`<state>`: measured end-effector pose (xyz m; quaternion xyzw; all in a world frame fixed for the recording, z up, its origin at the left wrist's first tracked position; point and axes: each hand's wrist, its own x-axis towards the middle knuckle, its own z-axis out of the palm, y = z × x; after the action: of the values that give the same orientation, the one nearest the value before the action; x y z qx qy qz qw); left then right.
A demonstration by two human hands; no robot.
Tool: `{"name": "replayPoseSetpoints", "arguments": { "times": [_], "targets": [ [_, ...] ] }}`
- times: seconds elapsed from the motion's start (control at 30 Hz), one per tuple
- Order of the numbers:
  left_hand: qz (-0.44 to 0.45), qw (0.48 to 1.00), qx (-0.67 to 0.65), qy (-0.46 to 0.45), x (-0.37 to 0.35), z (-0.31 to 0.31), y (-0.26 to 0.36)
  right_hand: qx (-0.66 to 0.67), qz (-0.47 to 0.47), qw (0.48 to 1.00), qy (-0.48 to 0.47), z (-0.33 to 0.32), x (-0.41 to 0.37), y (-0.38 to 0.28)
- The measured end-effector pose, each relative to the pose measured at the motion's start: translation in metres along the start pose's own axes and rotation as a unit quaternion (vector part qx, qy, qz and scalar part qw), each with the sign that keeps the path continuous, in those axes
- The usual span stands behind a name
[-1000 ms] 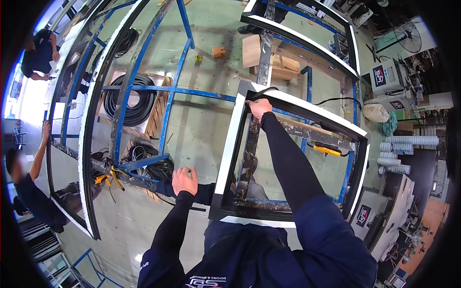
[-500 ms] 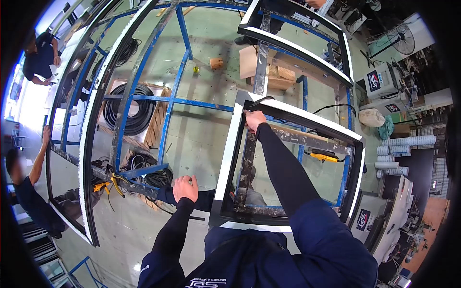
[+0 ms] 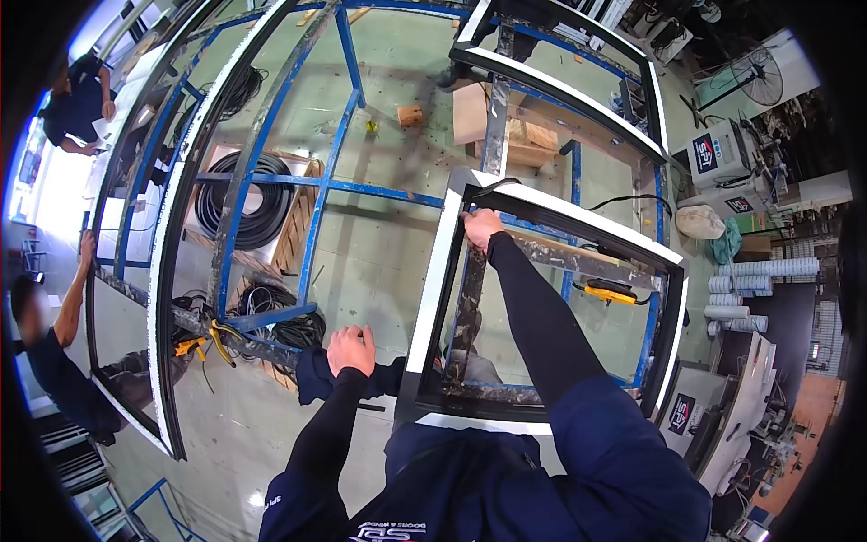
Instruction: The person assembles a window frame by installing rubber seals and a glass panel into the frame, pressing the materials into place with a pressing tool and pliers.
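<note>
A window frame [image 3: 433,316], black with white film on its faces, lies on the blue metal stand in front of me. My right hand [image 3: 481,228] is at the frame's inner far-left corner, fingers closed against the inner edge. They pinch a black rubber strip [image 3: 495,187], which loops up over the corner beside the hand. The exact grip is hidden beneath the fingers. Left of the frame, my left hand [image 3: 350,350] hovers over dark navy cloth [image 3: 316,375], holding nothing visible, fingers loosely bent and thumb apart.
Yellow-handled pliers [image 3: 219,343] hang on the blue stand [image 3: 388,192]. A yellow tool [image 3: 610,293] shows through the frame opening. A coil of black strip [image 3: 244,203] fills a wooden crate. A second frame [image 3: 560,79] lies beyond. Co-workers [image 3: 68,361] stand at left.
My right hand remains at the corner with a very slight shift. My left hand has barely moved. At the far side, a person's foot has shifted slightly.
</note>
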<state>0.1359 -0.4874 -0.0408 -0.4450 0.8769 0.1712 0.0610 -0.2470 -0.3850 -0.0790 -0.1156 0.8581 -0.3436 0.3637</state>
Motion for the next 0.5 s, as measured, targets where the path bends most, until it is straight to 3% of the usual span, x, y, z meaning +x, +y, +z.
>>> {"name": "replayPoseSetpoints", "arguments": {
  "times": [0.13,0.23,0.27,0.37,0.43,0.5],
  "targets": [
    [0.003,1.000,-0.009,0.003,0.002,-0.003,0.002,0.051,0.029,0.998,-0.001,-0.011,-0.028,-0.022],
    [-0.001,1.000,-0.003,0.000,0.000,-0.001,-0.001,0.076,0.013,0.995,-0.061,-0.013,-0.029,-0.016],
    [0.001,1.000,0.000,0.002,0.000,-0.001,0.000,0.004,0.010,0.999,-0.030,-0.011,-0.027,-0.015],
    [0.009,1.000,-0.020,0.022,0.000,0.000,-0.001,-0.038,-0.008,0.999,-0.014,-0.009,-0.030,-0.016],
    [0.017,0.999,-0.017,0.032,0.002,0.002,-0.001,-0.153,-0.085,0.984,0.041,-0.007,-0.040,-0.016],
    [0.013,0.999,-0.015,0.026,-0.003,0.002,-0.004,-0.173,-0.098,0.979,0.034,-0.006,-0.045,-0.013]
  ]
}}
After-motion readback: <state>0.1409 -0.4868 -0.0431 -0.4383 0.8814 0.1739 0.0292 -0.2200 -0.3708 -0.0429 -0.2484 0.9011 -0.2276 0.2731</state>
